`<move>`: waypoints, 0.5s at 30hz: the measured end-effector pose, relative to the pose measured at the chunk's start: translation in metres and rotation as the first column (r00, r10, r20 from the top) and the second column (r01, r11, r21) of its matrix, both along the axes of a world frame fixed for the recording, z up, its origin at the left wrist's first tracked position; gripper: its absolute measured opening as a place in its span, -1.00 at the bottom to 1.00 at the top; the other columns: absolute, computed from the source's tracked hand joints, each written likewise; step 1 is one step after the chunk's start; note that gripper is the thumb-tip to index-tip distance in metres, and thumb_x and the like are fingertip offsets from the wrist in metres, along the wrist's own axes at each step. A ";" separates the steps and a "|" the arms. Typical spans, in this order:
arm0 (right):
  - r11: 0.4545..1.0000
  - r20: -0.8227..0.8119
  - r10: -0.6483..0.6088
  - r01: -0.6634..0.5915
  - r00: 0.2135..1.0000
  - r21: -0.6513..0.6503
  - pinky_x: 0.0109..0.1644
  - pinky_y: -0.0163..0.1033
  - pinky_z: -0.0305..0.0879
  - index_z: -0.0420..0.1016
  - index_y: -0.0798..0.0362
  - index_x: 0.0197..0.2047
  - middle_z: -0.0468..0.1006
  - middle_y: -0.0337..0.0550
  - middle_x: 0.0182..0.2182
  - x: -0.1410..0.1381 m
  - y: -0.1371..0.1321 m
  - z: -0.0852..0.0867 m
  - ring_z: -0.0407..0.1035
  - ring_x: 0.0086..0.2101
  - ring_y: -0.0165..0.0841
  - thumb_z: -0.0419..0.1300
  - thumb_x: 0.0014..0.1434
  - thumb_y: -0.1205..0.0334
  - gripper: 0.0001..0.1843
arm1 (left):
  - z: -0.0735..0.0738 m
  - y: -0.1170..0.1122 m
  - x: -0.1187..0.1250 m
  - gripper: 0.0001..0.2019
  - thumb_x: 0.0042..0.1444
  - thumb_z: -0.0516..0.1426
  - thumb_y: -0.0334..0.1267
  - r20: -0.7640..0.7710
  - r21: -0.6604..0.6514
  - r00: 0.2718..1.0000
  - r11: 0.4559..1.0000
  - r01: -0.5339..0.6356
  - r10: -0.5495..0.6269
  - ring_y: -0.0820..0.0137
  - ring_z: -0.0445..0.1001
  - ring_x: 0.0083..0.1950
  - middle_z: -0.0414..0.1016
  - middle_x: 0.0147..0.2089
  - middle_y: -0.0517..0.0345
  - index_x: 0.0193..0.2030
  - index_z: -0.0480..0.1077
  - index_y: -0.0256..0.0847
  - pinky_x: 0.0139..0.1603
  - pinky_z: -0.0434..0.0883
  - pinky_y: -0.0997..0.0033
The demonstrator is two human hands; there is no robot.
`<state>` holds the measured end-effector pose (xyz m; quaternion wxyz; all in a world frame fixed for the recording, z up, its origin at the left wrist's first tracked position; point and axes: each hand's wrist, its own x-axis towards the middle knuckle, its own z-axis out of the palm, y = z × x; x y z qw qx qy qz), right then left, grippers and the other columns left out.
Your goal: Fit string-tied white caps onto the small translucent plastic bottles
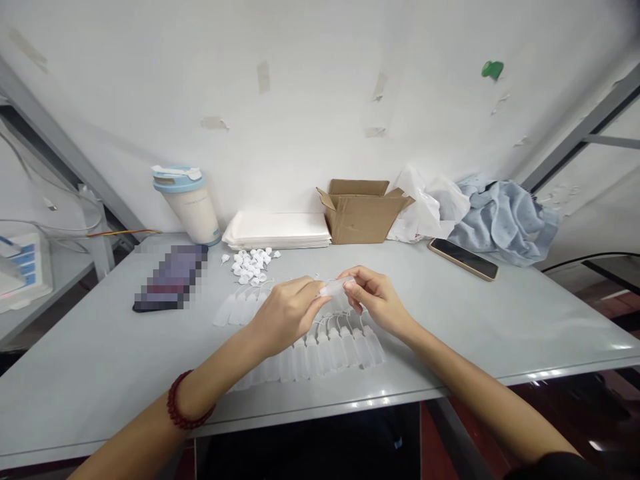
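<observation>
Nearest to you, a row of small translucent bottles (324,350) lies side by side near the front edge of the table (525,327), probably so that each one is easy to reach. Just beyond it, your left hand (290,303) and right hand (377,297) have their fingers closed in a pinching grip on opposite ends of one bottle (334,287), seemingly to keep it steady; farther, white pieces (250,267) are heaped towards the back edge, perhaps to be gathered together.
</observation>
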<state>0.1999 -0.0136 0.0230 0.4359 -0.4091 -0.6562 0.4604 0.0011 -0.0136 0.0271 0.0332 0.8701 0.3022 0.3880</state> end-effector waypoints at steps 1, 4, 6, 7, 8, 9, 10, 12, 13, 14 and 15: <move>1.000 -0.001 0.002 -0.002 1.000 -0.009 -0.55 -0.34 0.09 0.41 0.12 -0.23 0.23 -0.40 -0.68 0.000 0.000 0.000 0.14 -0.66 -0.51 0.14 0.16 -0.06 -0.63 | -0.002 0.001 0.000 -0.84 0.28 0.01 -0.35 -0.029 0.067 1.000 0.998 -0.001 0.003 0.46 0.28 -0.50 0.37 -0.48 0.16 -0.29 0.38 -0.29 -0.48 0.21 0.47; 0.999 -0.015 0.004 -0.005 1.000 -0.037 -0.57 -0.35 0.08 0.40 0.12 -0.27 0.24 -0.40 -0.69 0.000 0.000 0.000 0.14 -0.68 -0.52 0.16 0.16 -0.06 -0.64 | -0.006 0.002 0.000 -0.83 0.28 -0.02 -0.38 -0.116 0.203 0.992 0.979 -0.014 0.039 0.41 0.31 -0.47 0.39 -0.47 0.12 -0.28 0.37 -0.31 -0.45 0.23 0.43; 0.999 -0.027 -0.001 0.000 1.000 -0.054 -0.57 -0.35 0.08 0.39 0.12 -0.29 0.25 -0.40 -0.70 0.000 0.000 0.000 0.13 -0.69 -0.53 0.16 0.16 -0.05 -0.65 | -0.006 0.002 0.000 -0.83 0.28 -0.01 -0.37 -0.124 0.192 0.991 0.981 -0.020 0.045 0.41 0.32 -0.46 0.40 -0.45 0.10 -0.27 0.37 -0.31 -0.45 0.24 0.42; 0.998 -0.034 -0.006 0.004 0.999 -0.060 -0.57 -0.35 0.08 0.39 0.12 -0.29 0.25 -0.40 -0.70 0.000 0.000 -0.001 0.13 -0.69 -0.53 0.16 0.16 -0.04 -0.65 | -0.005 0.001 0.000 -0.84 0.28 0.00 -0.35 -0.106 0.145 0.994 0.989 -0.023 0.039 0.41 0.33 -0.46 0.41 -0.44 0.11 -0.25 0.38 -0.30 -0.45 0.24 0.43; 0.998 -0.044 -0.009 0.007 0.999 -0.063 -0.57 -0.35 0.09 0.39 0.12 -0.30 0.25 -0.40 -0.70 -0.001 0.001 -0.001 0.14 -0.68 -0.53 0.17 0.16 -0.04 -0.65 | -0.003 0.000 0.000 -0.85 0.28 0.01 -0.33 -0.083 0.068 0.996 0.997 -0.025 0.030 0.42 0.33 -0.45 0.42 -0.43 0.12 -0.24 0.38 -0.30 -0.45 0.25 0.45; 0.998 -0.054 -0.012 0.008 0.998 -0.063 -0.57 -0.35 0.10 0.39 0.12 -0.30 0.25 -0.40 -0.69 -0.001 0.001 -0.002 0.14 -0.68 -0.53 0.17 0.15 -0.04 -0.65 | -0.001 0.000 0.001 -0.85 0.27 0.02 -0.30 -0.061 -0.031 0.998 0.999 -0.027 0.025 0.44 0.34 -0.45 0.42 -0.42 0.14 -0.23 0.39 -0.29 -0.45 0.26 0.46; 0.998 -0.063 -0.011 0.007 0.998 -0.061 -0.57 -0.34 0.10 0.39 0.12 -0.30 0.26 -0.40 -0.69 -0.001 0.001 -0.002 0.15 -0.68 -0.52 0.17 0.15 -0.05 -0.65 | 0.001 -0.001 0.001 -0.84 0.26 0.03 -0.28 -0.046 -0.136 0.999 0.990 -0.032 0.026 0.45 0.34 -0.45 0.43 -0.42 0.15 -0.24 0.40 -0.27 -0.45 0.26 0.48; 0.999 -0.078 -0.002 -0.002 0.997 -0.048 -0.55 -0.34 0.13 0.39 0.11 -0.28 0.27 -0.38 -0.67 -0.001 0.001 -0.002 0.17 -0.66 -0.51 0.17 0.15 -0.05 -0.65 | 0.006 -0.002 0.002 -0.80 0.26 0.04 -0.23 -0.041 -0.308 0.998 0.950 -0.056 0.045 0.46 0.35 -0.45 0.43 -0.44 0.18 -0.30 0.42 -0.25 -0.44 0.27 0.49; 0.999 -0.080 0.001 -0.004 0.997 -0.038 -0.54 -0.33 0.15 0.40 0.11 -0.27 0.28 -0.38 -0.66 -0.001 0.001 -0.002 0.18 -0.65 -0.51 0.17 0.15 -0.05 -0.66 | 0.008 -0.002 0.002 -0.77 0.26 0.03 -0.21 -0.044 -0.361 0.997 0.930 -0.069 0.057 0.46 0.35 -0.44 0.43 -0.44 0.19 -0.33 0.42 -0.24 -0.42 0.27 0.48; 1.000 -0.076 0.000 -0.002 0.997 -0.025 -0.53 -0.33 0.16 0.40 0.10 -0.27 0.29 -0.37 -0.65 -0.001 0.001 -0.001 0.19 -0.64 -0.50 0.17 0.16 -0.04 -0.66 | 0.010 -0.003 0.002 -0.75 0.26 0.03 -0.19 -0.041 -0.396 0.997 0.915 -0.078 0.068 0.45 0.36 -0.43 0.43 -0.45 0.19 -0.36 0.41 -0.24 -0.41 0.28 0.47; 1.000 -0.063 -0.004 0.004 0.998 -0.011 -0.52 -0.33 0.17 0.40 0.10 -0.26 0.30 -0.36 -0.64 0.000 0.001 0.000 0.20 -0.63 -0.50 0.17 0.16 -0.04 -0.66 | 0.012 -0.003 0.003 -0.74 0.25 0.02 -0.18 -0.031 -0.423 0.997 0.903 -0.080 0.074 0.45 0.36 -0.42 0.44 -0.45 0.19 -0.39 0.41 -0.23 -0.40 0.28 0.47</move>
